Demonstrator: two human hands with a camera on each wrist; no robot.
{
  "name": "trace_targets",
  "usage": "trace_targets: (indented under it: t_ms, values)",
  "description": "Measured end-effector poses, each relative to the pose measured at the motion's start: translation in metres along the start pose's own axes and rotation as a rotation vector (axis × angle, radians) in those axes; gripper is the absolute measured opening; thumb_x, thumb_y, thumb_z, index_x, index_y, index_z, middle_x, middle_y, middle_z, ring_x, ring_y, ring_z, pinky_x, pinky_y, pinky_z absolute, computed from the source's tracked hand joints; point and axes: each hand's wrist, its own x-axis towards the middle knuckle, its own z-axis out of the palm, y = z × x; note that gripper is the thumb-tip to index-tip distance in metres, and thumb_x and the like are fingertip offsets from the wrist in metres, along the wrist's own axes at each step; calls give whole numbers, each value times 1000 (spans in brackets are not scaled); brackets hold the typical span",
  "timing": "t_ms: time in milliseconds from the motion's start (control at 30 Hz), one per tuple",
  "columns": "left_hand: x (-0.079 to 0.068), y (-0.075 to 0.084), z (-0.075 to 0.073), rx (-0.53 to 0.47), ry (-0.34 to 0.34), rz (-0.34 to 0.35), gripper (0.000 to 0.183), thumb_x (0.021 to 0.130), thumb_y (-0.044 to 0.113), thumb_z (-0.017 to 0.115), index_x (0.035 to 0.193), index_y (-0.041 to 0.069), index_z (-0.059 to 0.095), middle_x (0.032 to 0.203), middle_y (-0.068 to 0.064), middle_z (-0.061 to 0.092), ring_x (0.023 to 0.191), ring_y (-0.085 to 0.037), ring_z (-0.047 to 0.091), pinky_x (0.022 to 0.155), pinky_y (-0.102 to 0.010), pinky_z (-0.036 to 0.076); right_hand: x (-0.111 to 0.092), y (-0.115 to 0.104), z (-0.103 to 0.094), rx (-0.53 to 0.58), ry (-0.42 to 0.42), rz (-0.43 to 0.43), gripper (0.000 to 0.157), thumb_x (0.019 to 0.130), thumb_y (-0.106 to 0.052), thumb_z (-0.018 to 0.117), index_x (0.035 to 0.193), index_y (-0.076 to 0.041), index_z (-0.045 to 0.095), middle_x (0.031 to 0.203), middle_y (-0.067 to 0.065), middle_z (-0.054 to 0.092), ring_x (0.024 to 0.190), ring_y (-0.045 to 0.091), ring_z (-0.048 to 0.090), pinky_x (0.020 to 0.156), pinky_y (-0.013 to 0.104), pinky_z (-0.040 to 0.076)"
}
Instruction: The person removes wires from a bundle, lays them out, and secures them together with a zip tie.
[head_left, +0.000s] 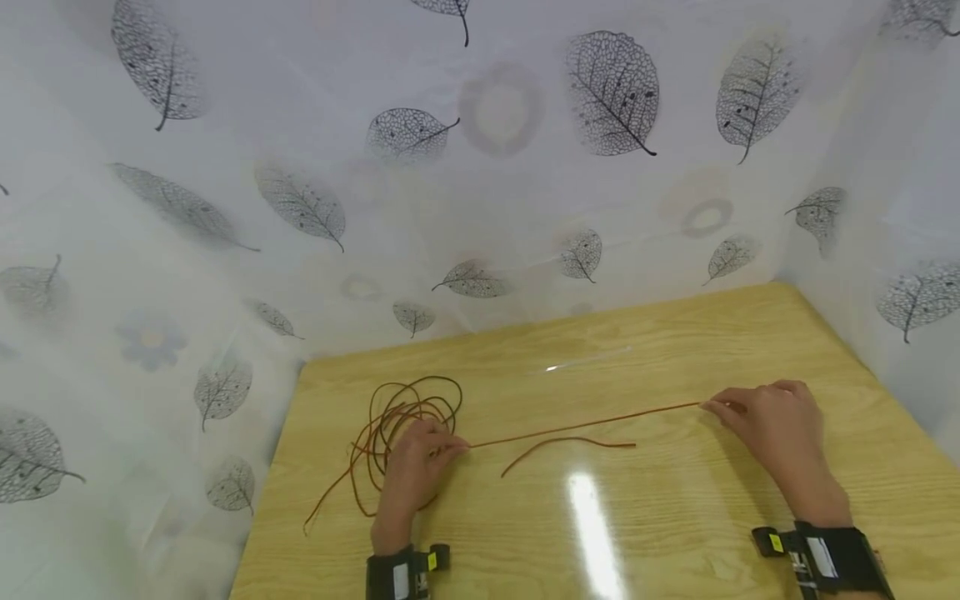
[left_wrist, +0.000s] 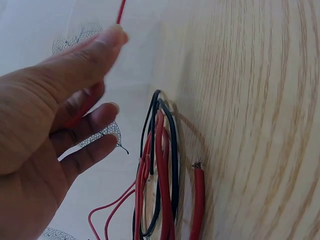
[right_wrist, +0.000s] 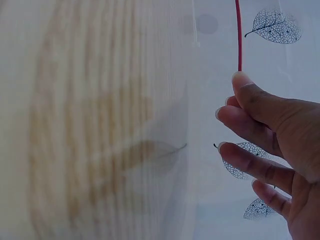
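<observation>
Red wire [right_wrist: 239, 36] is held near-straight right of the wire tangle [left_wrist: 160, 145], presumably to keep it taut: pinched thumb-to-finger by left hand [head_left: 420, 462] near the tangle, by right hand [head_left: 780, 437] farther right.

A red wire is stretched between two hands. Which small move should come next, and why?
Perhaps lower the stretched wire beside the short wire, which lies close by: the left hand and right hand pinch the stretched one nearly straight.
</observation>
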Motion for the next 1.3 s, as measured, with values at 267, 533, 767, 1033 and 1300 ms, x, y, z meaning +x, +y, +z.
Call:
trace_targets:
  t_ms: [267,533,767,1033,1300]
  values:
    - [-4,-9,4,30,-64,-18,5,74,25,83,79,24,81,73,9,60,68,-9,53,59,-30,44,-6,2,5,46,-144,30,14,74,-29,80,82,-18,81,37,-15,45,37,8,37,74,55,43]
    - [-2,-8,8,47,-92,-16,7,73,22,84,79,23,80,70,9,59,67,-9,50,60,-30,42,-7,3,8,37,-192,76,14,70,-32,83,74,-19,81,64,1,69,62,29,59,67,56,42]
    - [-5,-7,11,-13,-188,-135,8,75,21,83,81,26,80,81,16,69,78,-5,60,70,-30,51,-9,5,13,124,-277,86,13,73,-27,83,79,-16,79,66,-2,70,56,19,61,54,43,46]
    - [-7,-6,11,-77,-224,-170,12,75,19,84,85,21,79,82,10,71,74,-8,60,66,-31,51,-11,1,15,203,-387,118,9,76,-24,82,80,-19,75,70,-4,70,61,18,63,55,43,50]
    - [-7,-3,9,-107,-256,-173,16,73,20,84,88,18,78,78,8,69,71,-11,59,64,-31,49,-11,-6,10,253,-431,152,9,78,-20,80,84,-16,75,75,-1,72,71,26,67,64,49,51]
